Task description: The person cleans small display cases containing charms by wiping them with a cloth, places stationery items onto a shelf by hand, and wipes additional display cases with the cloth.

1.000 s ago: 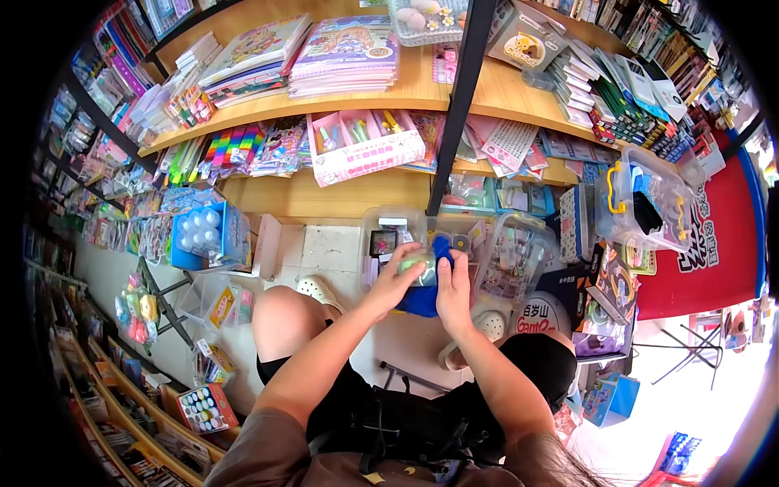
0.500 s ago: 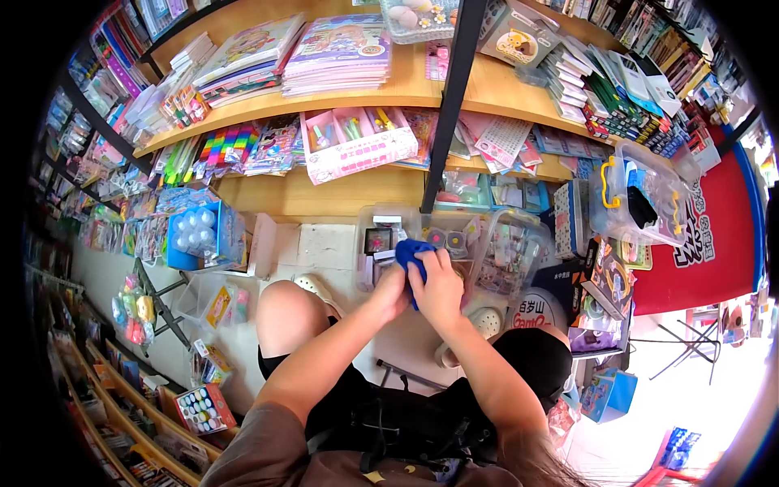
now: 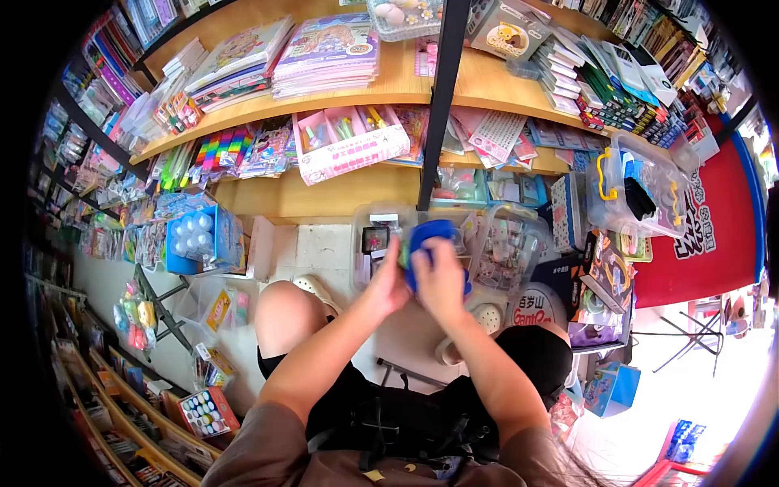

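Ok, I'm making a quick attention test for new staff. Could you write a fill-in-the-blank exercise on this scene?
The left hand holds a greenish thing, and the right hand a cloth coloured ____.
In the picture, the pink box is to the ____ of the black post.
The clear tub near the red surface has ____ handles.

Missing words: blue; left; yellow.

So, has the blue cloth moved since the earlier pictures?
Yes. The blue cloth, in the right hand, is now closer to the foot of the black shelf post, so it has moved away from the person.
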Tool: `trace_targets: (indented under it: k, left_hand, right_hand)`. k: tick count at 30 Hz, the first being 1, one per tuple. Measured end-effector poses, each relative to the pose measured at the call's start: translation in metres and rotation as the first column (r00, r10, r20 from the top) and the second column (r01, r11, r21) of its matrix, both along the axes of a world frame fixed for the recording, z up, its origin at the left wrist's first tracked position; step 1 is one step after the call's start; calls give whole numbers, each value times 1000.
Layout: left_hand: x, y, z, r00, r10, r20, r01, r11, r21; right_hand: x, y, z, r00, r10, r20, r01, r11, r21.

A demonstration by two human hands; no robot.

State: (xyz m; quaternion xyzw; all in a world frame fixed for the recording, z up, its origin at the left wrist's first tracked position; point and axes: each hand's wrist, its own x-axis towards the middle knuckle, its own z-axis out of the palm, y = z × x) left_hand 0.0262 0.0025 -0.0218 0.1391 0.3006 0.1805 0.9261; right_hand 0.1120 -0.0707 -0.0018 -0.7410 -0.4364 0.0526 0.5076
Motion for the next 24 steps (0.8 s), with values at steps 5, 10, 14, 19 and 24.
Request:
trace_targets:
  k: [5, 10, 14, 19, 24]
  left_hand:
    - [-1, -2, -7, 1000, 30, 3, -30, 998, -62]
    - [-9, 5, -3, 999, -19, 50, 22, 998, -66]
    - [-16, 7, 10, 980, 1, 201, 36, 983, -179]
    - [-26, 15, 8, 943, -45, 331, 108, 979, -175]
    - [-37, 23, 11, 921, -28, 389, 114, 974, -198]
  right_hand:
    - [-7, 3, -11, 978, -82, 192, 103, 989, -105]
    - [17, 6, -22, 974, -219, 61, 226, 963, -149]
    - [24, 3, -35, 958, -252, -136, 221, 953, -208]
    - [25, 1, -23, 970, -195, -149, 169, 971, -166]
    - [24, 7, -26, 981, -156, -115, 136, 977, -165]
